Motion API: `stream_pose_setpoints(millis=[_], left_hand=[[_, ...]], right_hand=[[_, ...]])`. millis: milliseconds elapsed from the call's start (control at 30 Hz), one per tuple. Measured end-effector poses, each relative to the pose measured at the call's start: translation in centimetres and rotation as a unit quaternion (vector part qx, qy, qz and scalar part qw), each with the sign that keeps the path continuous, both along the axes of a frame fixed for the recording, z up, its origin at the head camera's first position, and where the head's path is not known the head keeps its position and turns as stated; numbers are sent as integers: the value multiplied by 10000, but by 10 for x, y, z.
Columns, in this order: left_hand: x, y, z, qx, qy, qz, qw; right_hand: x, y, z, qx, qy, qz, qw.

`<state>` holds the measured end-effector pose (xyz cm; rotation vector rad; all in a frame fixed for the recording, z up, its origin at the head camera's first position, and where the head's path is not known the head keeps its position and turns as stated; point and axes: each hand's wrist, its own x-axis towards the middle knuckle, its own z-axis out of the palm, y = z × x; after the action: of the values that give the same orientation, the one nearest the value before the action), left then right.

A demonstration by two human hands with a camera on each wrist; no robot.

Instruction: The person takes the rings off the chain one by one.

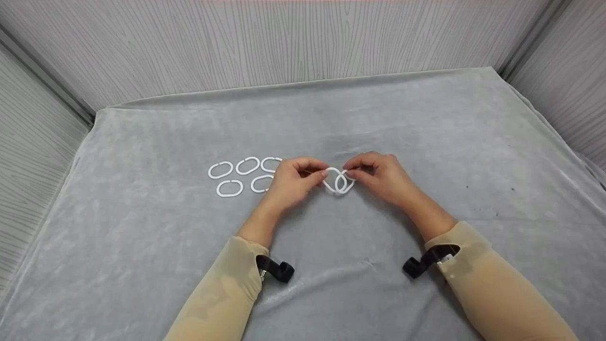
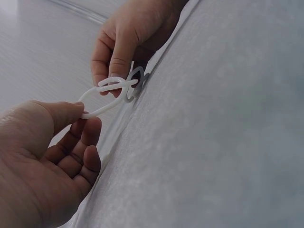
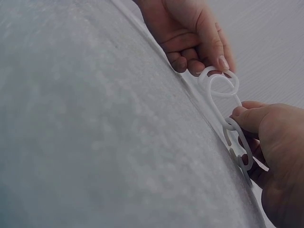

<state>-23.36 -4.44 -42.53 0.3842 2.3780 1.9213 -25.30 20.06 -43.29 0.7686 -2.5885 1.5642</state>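
Thumb and forefinger of my left hand (image 1: 293, 183) pinch a white oval link (image 1: 333, 168), thin and made like a plastic chain link. My right hand (image 1: 386, 177) pinches a second white link (image 3: 212, 101) of the same kind. The two links cross and overlap between the fingertips, close over the cloth. In the right wrist view, further white links (image 3: 244, 141) hang chained from the one in my right hand, beside the curled fingers. Part of each pinched link is hidden behind the fingertips.
Several loose white links (image 1: 229, 195) lie in two rows left of my left hand, some partly covered by it. Wrinkled grey cloth (image 1: 142, 237) spreads over the table. Pale wood-grain panels (image 1: 284, 42) stand behind and at both sides.
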Motion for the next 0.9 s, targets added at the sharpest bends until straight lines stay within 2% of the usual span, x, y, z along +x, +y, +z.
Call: stream_pose_setpoints(millis=[900], left_hand=[[0, 1, 0, -42, -79, -35, 10000]], right_hand=[[0, 0, -1, -52, -71, 61, 9999]])
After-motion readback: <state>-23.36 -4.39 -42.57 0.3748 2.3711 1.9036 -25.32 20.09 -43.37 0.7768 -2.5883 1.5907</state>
